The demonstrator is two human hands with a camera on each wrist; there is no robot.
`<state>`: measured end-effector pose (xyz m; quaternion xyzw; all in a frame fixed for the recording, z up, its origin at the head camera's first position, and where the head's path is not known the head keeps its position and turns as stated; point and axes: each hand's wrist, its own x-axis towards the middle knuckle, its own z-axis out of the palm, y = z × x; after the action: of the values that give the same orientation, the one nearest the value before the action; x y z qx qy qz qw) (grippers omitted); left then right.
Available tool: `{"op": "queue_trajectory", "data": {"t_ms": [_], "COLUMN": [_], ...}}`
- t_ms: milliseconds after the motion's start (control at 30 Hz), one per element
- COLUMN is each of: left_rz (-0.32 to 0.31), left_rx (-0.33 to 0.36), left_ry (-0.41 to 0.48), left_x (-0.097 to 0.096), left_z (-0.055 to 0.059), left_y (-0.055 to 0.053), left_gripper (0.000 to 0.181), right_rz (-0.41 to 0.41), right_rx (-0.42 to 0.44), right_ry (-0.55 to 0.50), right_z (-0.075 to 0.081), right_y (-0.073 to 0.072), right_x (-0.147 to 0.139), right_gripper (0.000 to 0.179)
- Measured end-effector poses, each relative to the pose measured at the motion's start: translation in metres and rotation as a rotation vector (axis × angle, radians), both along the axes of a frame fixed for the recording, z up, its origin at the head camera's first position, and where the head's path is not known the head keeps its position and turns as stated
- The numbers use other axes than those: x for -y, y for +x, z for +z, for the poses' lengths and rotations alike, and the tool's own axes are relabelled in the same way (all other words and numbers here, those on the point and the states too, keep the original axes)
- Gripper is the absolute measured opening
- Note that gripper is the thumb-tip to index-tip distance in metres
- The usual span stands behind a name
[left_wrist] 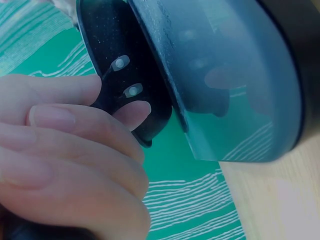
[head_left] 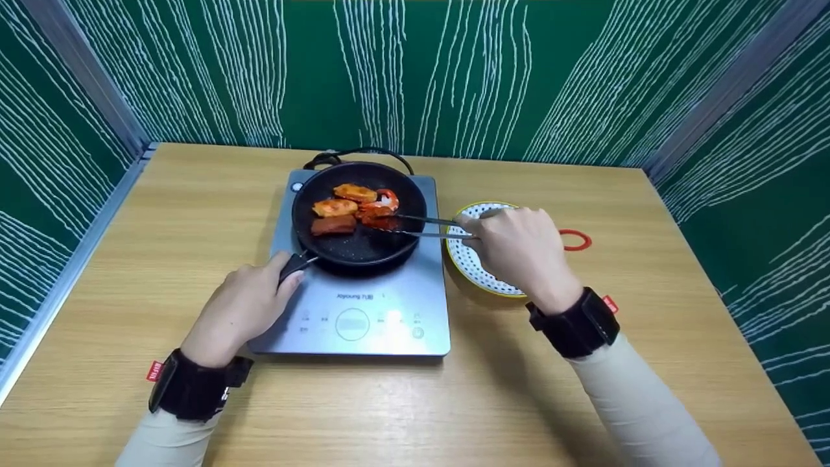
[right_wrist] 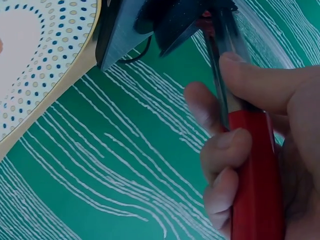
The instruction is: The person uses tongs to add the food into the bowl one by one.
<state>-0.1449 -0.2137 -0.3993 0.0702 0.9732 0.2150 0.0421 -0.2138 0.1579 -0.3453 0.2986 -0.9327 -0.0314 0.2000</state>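
A black frying pan [head_left: 363, 250] sits on the induction cooker [head_left: 402, 292]. My left hand [head_left: 243, 308] grips its black handle [head_left: 293, 267], fingers curled round it. In the pan lie two browned pieces like chicken wings [head_left: 335, 207], a reddish-brown slab of food [head_left: 333, 225], and an orange-and-white shrimp [head_left: 389, 200]. My right hand [head_left: 522, 246] holds metal tongs [head_left: 438, 235] with a red grip [right_wrist: 255, 170], fingers wrapped round it in the right wrist view. The tong tips are at a dark red piece of food [head_left: 381, 220] in the pan; whether they pinch it I cannot tell.
A dotted plate [head_left: 470, 266] with a yellow rim stands right of the cooker, partly under my right hand. A red loop [head_left: 577, 240] shows beyond that hand. Behind the pan runs a black cord [head_left: 376, 150]. Green walls with white lines [head_left: 480, 78] enclose the wooden table [head_left: 389, 415].
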Motion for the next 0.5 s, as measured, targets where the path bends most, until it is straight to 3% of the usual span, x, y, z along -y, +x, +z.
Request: {"op": "queue_trajectory", "data": {"t_ms": [267,500], "left_rz": [-0.002,-0.002], "left_rx": [-0.013,-0.017], "left_ry": [0.008,0.002], "left_x": [0.000,-0.001], "left_z": [-0.001,-0.001], "left_y": [0.000,0.001], "left_gripper": [0.027,0.028], "right_rz": [0.037,0.049], "right_rx": [-0.088,-0.074], "right_ry": [0.017,0.040], "right_z": [0.002,0.005], "right_y": [-0.003,-0.003], "right_x": [0.017,0.020], "right_gripper": [0.012,0.013]}}
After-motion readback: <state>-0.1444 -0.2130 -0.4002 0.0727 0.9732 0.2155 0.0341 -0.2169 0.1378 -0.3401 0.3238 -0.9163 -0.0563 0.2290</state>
